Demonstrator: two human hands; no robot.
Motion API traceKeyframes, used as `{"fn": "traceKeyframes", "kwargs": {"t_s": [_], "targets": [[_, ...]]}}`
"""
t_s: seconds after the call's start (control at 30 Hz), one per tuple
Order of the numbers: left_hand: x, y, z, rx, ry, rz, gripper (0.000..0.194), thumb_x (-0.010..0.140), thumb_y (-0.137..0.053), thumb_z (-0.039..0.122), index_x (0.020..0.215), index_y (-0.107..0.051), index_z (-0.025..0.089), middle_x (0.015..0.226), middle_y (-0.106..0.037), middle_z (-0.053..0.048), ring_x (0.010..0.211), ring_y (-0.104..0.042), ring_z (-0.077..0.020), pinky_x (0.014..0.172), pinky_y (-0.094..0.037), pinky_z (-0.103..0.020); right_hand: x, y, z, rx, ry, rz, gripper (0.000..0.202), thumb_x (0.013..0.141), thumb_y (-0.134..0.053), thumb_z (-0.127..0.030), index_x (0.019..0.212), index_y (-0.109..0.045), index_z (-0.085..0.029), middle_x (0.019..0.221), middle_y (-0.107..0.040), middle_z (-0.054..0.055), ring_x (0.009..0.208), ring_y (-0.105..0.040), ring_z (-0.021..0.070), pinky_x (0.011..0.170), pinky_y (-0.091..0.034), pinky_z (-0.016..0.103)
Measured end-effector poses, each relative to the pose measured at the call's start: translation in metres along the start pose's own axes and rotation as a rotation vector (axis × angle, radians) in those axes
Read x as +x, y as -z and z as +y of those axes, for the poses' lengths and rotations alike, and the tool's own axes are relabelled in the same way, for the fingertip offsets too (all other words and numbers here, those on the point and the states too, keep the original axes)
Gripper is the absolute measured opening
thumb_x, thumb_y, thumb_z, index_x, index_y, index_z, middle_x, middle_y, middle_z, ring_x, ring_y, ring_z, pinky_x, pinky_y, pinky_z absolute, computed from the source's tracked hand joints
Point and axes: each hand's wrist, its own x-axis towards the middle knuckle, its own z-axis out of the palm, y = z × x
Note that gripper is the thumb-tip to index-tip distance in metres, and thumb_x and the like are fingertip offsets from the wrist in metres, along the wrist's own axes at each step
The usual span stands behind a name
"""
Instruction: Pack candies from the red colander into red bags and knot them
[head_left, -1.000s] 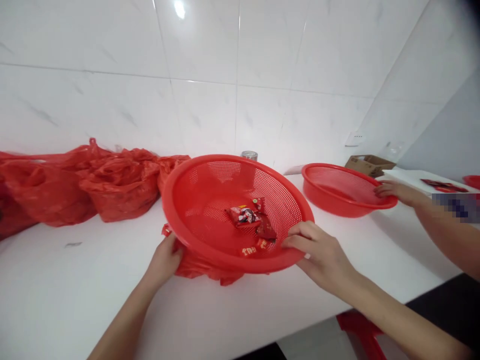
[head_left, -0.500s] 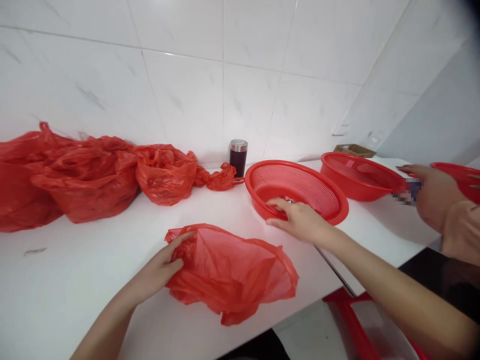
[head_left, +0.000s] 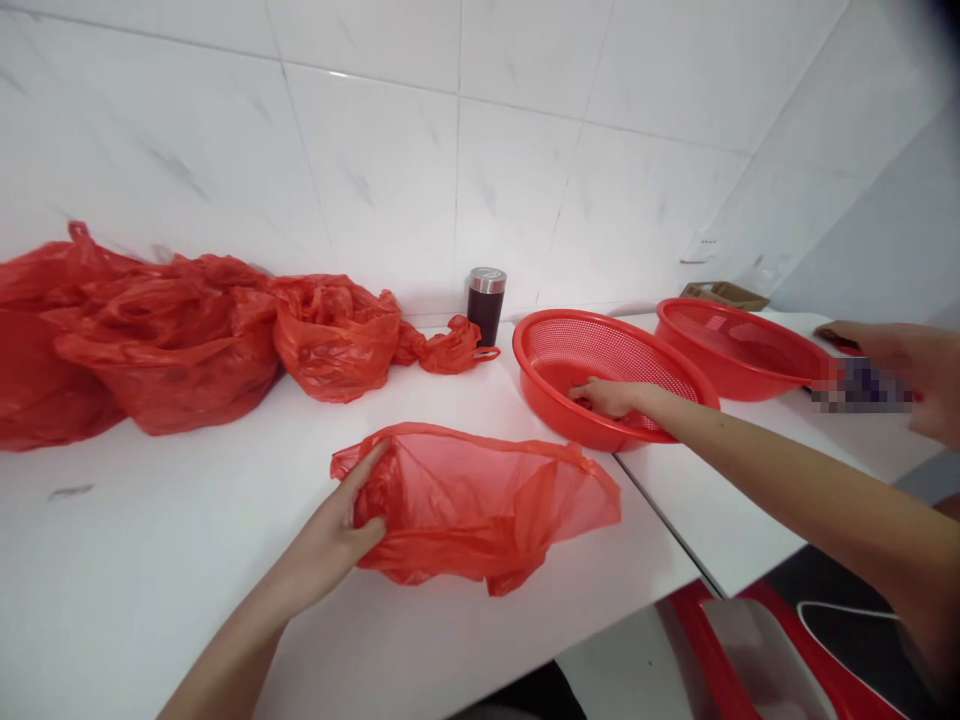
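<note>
Basket [head_left: 555, 408] and bag [head_left: 465, 550] stood apart, whereas a second earlier the person had held the basket tilted over the bag with both hands. By now the basket rested on the counter [head_left: 150, 570], right of centre, and the right hand [head_left: 616, 398] had gone deeper into it than half a second before. A co-worker's hand [head_left: 877, 345], first on the rim of a second basket [head_left: 742, 350] at the far right, had since left that rim.

The basket was glossy red plastic, round, with a smooth rolled rim and finely perforated sides. The bag was thin, translucent red film, creased and slack, its mouth gaping. Rounder, fuller red bags [head_left: 172, 350] slumped at the far left, and a dark tumbler [head_left: 485, 308] with a metallic top stood upright by the tiled wall [head_left: 375, 180].

The person's hands were well apart. The left hand [head_left: 334, 540], thumb and fingers spread, touched the bag's left end; the right hand reached inside the basket, its grip too obscured to tell.
</note>
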Motion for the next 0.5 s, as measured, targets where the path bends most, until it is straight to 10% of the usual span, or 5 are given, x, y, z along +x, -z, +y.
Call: {"fn": "traceKeyframes", "kwargs": {"t_s": [0.3,0.43,0.5], "targets": [[0.004,-0.01,-0.01,-0.044,0.015,0.017,0.081,0.076,-0.049,0.024,0.152,-0.02,0.019,0.097,-0.065,-0.005,0.064,-0.057,-0.0158,0.06,-0.049,-0.028,0.005,0.033,0.008,0.367,0.044,0.151,0.017,0.077,-0.063,-0.031,0.086,-0.056,-0.019,0.092,-0.067,0.006,0.084,-0.065,0.0197,0.07,-0.053,0.03],[0.004,-0.013,-0.009,-0.046,-0.001,0.058,0.083,0.074,-0.049,0.022,0.152,-0.021,0.019,0.136,-0.052,-0.011,0.077,-0.062,-0.0174,0.065,-0.052,-0.029,-0.026,0.052,-0.05,0.784,0.185,0.275,0.032,0.076,-0.07,-0.038,0.1,-0.053,-0.024,0.097,-0.066,0.002,0.077,-0.067,0.0176,0.066,-0.057,0.032],[0.004,-0.015,-0.008,-0.044,-0.002,0.05,0.085,0.074,-0.048,0.02,0.153,-0.018,0.02,0.135,-0.053,-0.011,0.073,-0.062,-0.0163,0.061,-0.051,-0.028,-0.045,0.045,-0.097,0.913,0.311,0.143,0.029,0.076,-0.072,-0.037,0.096,-0.054,-0.026,0.093,-0.066,-0.001,0.071,-0.067,0.0165,0.062,-0.058,0.032]]}}
